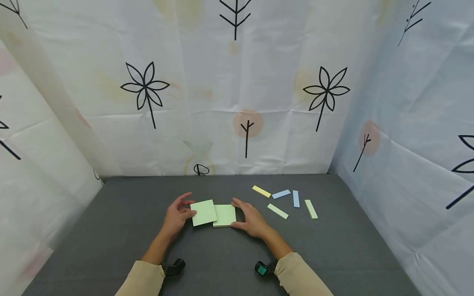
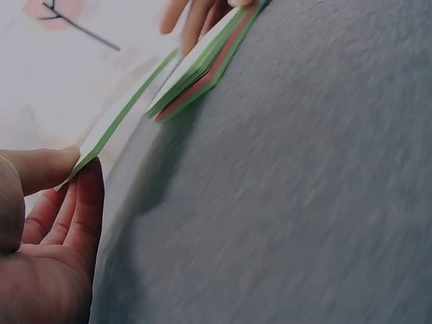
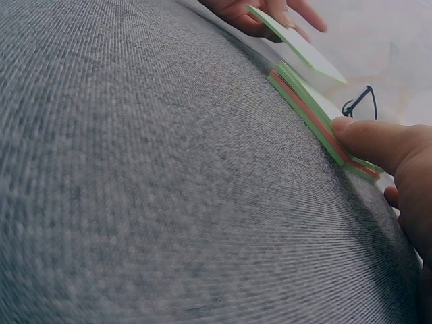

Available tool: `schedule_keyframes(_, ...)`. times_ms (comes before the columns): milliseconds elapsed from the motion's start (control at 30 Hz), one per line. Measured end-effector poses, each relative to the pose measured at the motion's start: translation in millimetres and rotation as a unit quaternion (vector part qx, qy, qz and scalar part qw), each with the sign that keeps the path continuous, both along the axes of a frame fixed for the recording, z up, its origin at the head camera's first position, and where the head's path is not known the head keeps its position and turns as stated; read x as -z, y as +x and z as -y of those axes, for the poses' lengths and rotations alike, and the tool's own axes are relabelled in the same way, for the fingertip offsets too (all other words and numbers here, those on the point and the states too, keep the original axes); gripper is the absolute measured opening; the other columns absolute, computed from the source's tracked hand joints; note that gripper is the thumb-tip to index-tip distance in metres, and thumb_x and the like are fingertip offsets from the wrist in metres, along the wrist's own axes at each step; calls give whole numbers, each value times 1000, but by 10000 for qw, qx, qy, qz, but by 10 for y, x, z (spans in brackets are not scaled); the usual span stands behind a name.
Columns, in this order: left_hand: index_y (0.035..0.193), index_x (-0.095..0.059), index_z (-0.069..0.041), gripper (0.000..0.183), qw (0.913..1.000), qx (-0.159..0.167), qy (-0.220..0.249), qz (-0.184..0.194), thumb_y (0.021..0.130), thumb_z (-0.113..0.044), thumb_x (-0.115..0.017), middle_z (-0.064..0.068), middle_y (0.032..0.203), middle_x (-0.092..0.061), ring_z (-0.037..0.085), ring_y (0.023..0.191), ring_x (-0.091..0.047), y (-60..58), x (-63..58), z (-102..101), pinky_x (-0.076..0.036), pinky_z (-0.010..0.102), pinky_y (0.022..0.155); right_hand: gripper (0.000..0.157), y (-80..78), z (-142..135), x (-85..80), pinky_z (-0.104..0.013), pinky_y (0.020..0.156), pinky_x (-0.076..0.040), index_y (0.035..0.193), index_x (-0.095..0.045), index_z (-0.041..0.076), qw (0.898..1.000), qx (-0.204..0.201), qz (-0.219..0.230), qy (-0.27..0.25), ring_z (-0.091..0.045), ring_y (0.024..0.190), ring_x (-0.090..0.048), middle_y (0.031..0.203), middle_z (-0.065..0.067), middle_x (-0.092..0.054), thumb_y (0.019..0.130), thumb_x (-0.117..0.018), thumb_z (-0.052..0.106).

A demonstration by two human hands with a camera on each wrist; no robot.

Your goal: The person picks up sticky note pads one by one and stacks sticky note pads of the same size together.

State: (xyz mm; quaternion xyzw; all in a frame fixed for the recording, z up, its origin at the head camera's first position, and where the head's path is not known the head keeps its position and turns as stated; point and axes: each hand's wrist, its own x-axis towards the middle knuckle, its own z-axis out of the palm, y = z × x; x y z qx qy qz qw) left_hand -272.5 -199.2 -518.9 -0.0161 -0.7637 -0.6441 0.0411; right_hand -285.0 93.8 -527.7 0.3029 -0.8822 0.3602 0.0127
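Pinching a thin, square pad [image 1: 203,213] at lower centre is your left hand [image 1: 176,215]. Your right hand [image 1: 252,220] grips a layered stack [image 1: 226,216].

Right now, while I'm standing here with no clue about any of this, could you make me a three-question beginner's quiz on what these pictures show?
1. Count: How many narrow strips lie on the dark table?
2. Multiple choice: The right hand grips a green stack. In the wrist views, what other colour runs along its edge? A) blue B) reddish C) yellow
3. True or false: The left hand is pinching one of the strips.

Key
1. Five: one yellow, two blue, two pale green.
2. B, reddish.
3. False; it pinches a thin green square.
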Motion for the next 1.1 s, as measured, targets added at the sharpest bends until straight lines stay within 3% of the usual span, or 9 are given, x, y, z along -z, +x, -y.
schedule_keyframes(167,141,-48,-3,64,10000,45,6,28,82,10,-70,26,125,-58,23,86,-63,20,-64,-193,-49,23,72,79,-1,0,4,-51,105,-34,150,-34,7,10000,8,30,30,-28,133,-41,143,2,-50,87,-75,29)
schedule_keyframes(400,137,-53,-5,63,9995,-67,-300,0,79,9,-72,21,118,-63,23,83,-62,-79,63,-309,-50,26,70,78,3,1,2,-50,106,-33,151,-34,8,10000,-44,-19,8,-29,134,-40,143,1,-51,87,-75,28)
schedule_keyframes(1100,124,-63,-6,52,9882,-385,-1415,-446,75,3,-78,11,102,-65,17,75,-57,-101,96,-590,-47,30,62,78,-22,-12,43,-50,106,-33,151,-33,10,10000,9,-67,36,-28,133,-40,143,2,-51,87,-75,29)
